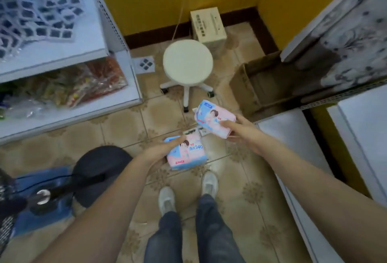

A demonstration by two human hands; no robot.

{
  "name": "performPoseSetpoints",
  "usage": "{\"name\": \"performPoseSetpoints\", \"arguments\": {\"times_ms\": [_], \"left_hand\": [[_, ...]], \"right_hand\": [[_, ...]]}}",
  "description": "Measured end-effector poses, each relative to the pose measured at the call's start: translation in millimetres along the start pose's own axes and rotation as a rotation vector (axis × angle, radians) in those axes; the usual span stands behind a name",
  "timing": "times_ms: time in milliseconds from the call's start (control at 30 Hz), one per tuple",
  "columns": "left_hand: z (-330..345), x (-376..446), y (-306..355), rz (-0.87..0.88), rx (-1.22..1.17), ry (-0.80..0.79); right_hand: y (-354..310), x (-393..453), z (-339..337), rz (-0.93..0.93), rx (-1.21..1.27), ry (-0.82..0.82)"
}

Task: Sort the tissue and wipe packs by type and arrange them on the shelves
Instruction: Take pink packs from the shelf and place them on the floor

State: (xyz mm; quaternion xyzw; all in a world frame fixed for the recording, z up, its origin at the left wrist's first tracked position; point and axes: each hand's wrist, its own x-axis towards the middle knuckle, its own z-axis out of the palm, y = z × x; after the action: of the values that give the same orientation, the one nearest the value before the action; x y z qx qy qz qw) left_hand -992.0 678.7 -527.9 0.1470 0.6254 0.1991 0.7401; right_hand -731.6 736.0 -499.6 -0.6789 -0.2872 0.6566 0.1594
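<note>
**Two pink-and-blue packs, one in each hand**

So the left hand (165, 150) grips a pink-and-blue pack (187, 152) by its left edge, thumb across the top, held flat above the tiled floor (117, 124) just ahead of the white shoes (209, 182). The right hand (240, 129) pinches a second pack (213, 117) of the same design, a bit higher and further forward, tilted, thumb on its printed face. The two packs are near each other but not touching.

Just past them is a white round stool (187, 61) on wheels, with a pale carton (208, 25) behind it against the yellow wall. An open brown box (245, 86) sits on the floor to the right, next to white shelves (293, 137). On the left, another shelf unit (69, 103) holds bagged stuff I can't make out. A dark fan base (100, 170) sits bottom left.
</note>
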Motion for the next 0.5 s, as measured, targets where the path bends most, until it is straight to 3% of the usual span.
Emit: {"name": "performPoseSetpoints", "arguments": {"times_ms": [233, 500], "left_hand": [[-32.8, 128.1, -98.3, -0.166, -0.04, 0.093], [-85.2, 246.7, -183.1, -0.165, -0.031, 0.198]], "right_hand": [[118.9, 134.8, 1.1, 0.167, -0.111, -0.036], [204.6, 250.6, 72.0, 0.231, -0.208, -0.135]]}}
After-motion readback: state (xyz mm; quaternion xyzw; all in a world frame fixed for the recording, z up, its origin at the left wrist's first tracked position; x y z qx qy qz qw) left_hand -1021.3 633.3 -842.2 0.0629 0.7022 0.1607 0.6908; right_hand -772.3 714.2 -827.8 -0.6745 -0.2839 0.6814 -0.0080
